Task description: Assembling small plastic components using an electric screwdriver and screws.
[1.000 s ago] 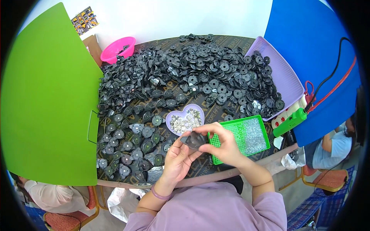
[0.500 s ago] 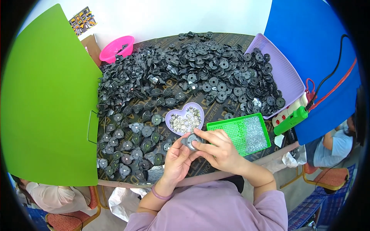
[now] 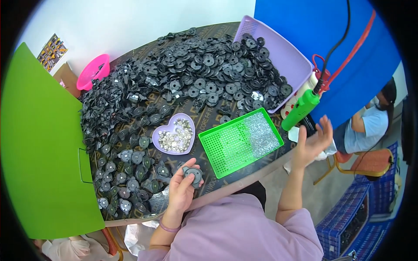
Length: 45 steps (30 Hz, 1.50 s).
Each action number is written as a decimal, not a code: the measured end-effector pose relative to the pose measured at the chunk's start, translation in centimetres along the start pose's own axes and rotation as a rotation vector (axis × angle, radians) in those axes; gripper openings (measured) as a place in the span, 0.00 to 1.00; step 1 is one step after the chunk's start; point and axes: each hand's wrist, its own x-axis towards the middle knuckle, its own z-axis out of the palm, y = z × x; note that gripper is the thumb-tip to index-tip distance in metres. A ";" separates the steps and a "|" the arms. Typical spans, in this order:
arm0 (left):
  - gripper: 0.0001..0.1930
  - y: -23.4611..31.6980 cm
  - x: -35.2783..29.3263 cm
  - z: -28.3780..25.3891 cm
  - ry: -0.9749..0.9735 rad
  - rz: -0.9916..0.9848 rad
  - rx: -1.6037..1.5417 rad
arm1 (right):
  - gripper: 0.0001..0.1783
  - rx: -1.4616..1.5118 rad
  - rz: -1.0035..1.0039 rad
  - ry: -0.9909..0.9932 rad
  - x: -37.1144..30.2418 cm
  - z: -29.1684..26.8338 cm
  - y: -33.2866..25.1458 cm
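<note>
My left hand (image 3: 179,191) holds a round black plastic part (image 3: 193,175) by its edge, thumb on top, near the table's front edge. My right hand (image 3: 314,140) is raised at the right with fingers apart, just below the lower end of a green electric screwdriver (image 3: 300,111); nothing shows in it. A green perforated tray (image 3: 226,150) lies between the hands, its right portion covered with small silvery pieces, apparently screws. Beyond my left hand sits a heart-shaped lilac bowl (image 3: 167,125) with small shiny metal pieces. Several similar assembled black parts (image 3: 132,184) lie left of my left hand.
A large heap of black plastic parts (image 3: 200,65) spreads across the back of the table. Behind it stand a lilac basket (image 3: 278,45) and a pink basket (image 3: 93,71). Green (image 3: 43,152) and blue (image 3: 296,26) panels flank the table. A seated person (image 3: 370,126) is at the right.
My right hand has let go of the round part and swung right toward the screwdriver, its fingers opening. My left hand keeps the part, now slightly lower. The whole view has turned and shifted.
</note>
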 end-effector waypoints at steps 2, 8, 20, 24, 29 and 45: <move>0.22 -0.4 -0.3 1.0 -0.026 -0.034 0.055 | 0.45 0.162 0.185 -0.298 1.7 -0.2 2.3; 0.21 -2.4 -1.2 3.2 -0.153 -0.136 0.124 | 0.33 0.766 0.521 -0.842 1.8 1.2 6.2; 0.14 -4.8 -1.6 1.4 -0.052 0.030 0.472 | 0.26 1.311 0.600 -0.728 0.7 1.3 -3.7; 0.13 -5.1 -0.1 1.5 -0.040 0.178 0.561 | 0.32 1.401 0.524 -0.838 -0.9 2.8 -5.2; 0.12 -5.8 0.5 0.8 0.028 0.145 0.541 | 0.33 1.403 0.491 -0.879 -3.3 4.8 -7.3; 0.12 -5.7 0.7 0.6 0.052 0.094 0.547 | 0.31 1.263 0.468 -0.949 -4.2 4.3 -6.9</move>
